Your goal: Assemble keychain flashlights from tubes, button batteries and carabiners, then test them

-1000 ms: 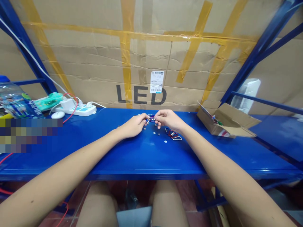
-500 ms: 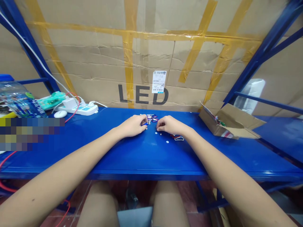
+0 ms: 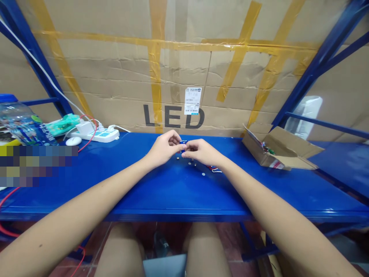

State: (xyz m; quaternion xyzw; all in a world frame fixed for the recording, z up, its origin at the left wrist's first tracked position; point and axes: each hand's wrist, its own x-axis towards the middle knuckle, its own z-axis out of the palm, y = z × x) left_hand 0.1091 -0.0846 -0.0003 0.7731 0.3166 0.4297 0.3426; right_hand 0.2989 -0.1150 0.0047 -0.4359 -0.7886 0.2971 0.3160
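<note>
Standing at the back is a huge brown box (image 3: 121,77) with big black letters (image 3: 173,116) and yellow tape (image 3: 155,77) on it. In front of it is the long blue desk (image 3: 161,192). At the right side of the desk sits a small open box (image 3: 260,156) with its flaps out and some colorful bits (image 3: 269,150) inside. At the far left is a clear bottle (image 3: 24,123), and near it is a white power strip (image 3: 106,135). At the middle of the desk, the left hand (image 3: 165,148) and the right hand (image 3: 203,152) meet. Red and silver clips (image 3: 216,171) lie near the right wrist, partly hidden by it. The grip of each hand is pinched on 1 small blue thing (image 3: 182,150) between the 2 hands, and they hide most of its shape. Just in front lie 2 flat white dots (image 3: 203,174) and a few tiny round bits (image 3: 178,158).
</note>
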